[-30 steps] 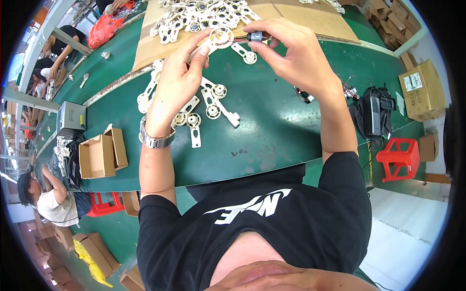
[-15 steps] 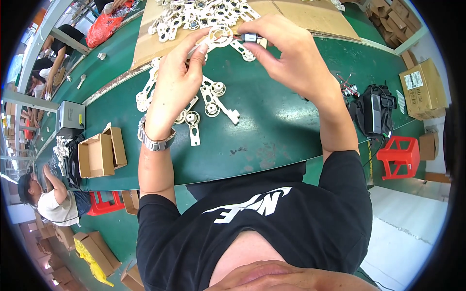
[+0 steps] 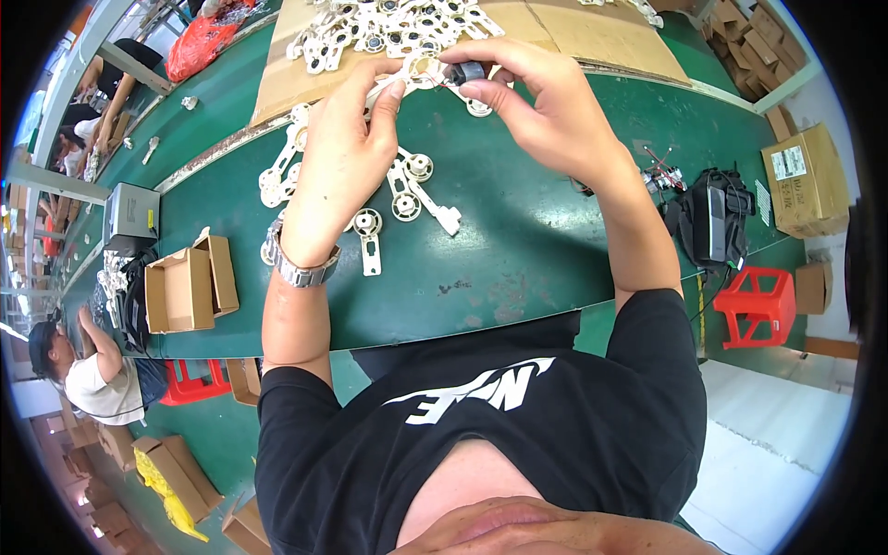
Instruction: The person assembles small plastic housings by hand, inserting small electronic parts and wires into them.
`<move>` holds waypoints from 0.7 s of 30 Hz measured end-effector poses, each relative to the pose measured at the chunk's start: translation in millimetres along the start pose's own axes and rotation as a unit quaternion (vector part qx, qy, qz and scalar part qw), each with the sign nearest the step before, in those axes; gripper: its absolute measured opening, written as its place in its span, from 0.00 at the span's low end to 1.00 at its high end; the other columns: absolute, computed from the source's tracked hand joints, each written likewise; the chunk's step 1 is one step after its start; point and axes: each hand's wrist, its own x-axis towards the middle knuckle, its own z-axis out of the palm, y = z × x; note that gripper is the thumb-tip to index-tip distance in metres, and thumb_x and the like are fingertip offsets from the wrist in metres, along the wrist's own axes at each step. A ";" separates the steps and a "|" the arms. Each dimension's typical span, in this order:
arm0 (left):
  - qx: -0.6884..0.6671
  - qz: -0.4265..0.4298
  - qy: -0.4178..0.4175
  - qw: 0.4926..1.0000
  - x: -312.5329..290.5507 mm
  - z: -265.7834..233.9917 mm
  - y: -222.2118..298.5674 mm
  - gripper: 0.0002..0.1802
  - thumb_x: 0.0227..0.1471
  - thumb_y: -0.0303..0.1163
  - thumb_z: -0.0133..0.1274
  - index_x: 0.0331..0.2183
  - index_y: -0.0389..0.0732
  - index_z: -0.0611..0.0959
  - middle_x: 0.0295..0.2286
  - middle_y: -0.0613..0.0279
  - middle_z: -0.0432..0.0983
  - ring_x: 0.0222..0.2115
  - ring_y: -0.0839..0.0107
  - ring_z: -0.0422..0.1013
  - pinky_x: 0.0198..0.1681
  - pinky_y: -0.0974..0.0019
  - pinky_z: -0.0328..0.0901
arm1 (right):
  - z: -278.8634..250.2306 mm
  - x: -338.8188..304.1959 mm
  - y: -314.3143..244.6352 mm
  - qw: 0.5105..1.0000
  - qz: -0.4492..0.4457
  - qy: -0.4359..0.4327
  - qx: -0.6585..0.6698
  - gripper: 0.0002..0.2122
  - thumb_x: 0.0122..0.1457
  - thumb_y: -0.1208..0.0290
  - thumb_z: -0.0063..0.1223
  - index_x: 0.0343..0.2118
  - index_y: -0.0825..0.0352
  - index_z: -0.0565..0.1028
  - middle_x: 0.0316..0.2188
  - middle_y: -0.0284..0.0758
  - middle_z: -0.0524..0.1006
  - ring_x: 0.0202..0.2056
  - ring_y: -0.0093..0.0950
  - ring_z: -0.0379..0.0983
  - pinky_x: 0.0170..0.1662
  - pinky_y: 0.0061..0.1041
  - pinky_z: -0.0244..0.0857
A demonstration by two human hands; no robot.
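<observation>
My left hand is closed, its thumb and fingers pinching a cream plastic frame with a round ring. Between the thumb and fingers of my right hand is a small dark cylinder that looks like a motor, held close to the ring's right side. Thin wires run between the motor and the ring. Several similar cream plastic arms with round hubs lie on the green table under and beside my left hand. My fingers partly hide both held pieces.
A heap of cream parts covers cardboard at the far side. Two open boxes stand left. Wired parts, a black bag and a carton are right. Other people work at the left.
My right hand has turned the small motor, showing its darker side, and shifted it slightly left toward the ring. My left hand has moved slightly to the right, still holding the frame.
</observation>
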 end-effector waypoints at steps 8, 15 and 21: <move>-0.025 -0.033 -0.013 0.999 -0.6 -1.7 3.4 0.13 0.69 0.35 0.53 0.50 0.41 0.82 0.30 0.62 0.80 0.30 0.75 0.74 0.35 0.69 0.69 | 4.2 0.5 3.6 0.993 0.030 0.023 0.112 0.14 0.59 0.83 0.61 0.48 0.66 0.82 0.41 0.38 0.83 0.38 0.31 0.80 0.42 0.31 0.74; 0.005 -0.010 0.000 1.000 -2.2 1.3 2.6 0.12 0.67 0.36 0.55 0.49 0.42 0.84 0.23 0.58 0.77 0.23 0.70 0.73 0.30 0.64 0.68 | 6.3 2.1 6.8 0.989 -0.090 0.077 -0.091 0.14 0.53 0.82 0.66 0.44 0.65 0.82 0.36 0.37 0.77 0.42 0.41 0.72 0.48 0.38 0.68; -0.004 -0.016 0.015 1.000 -3.3 3.7 5.2 0.12 0.65 0.35 0.56 0.48 0.45 0.86 0.18 0.52 0.76 0.18 0.59 0.75 0.28 0.59 0.68 | 10.9 0.1 4.7 0.988 -0.098 0.036 -0.113 0.14 0.54 0.79 0.66 0.44 0.63 0.80 0.36 0.37 0.76 0.43 0.42 0.72 0.47 0.39 0.68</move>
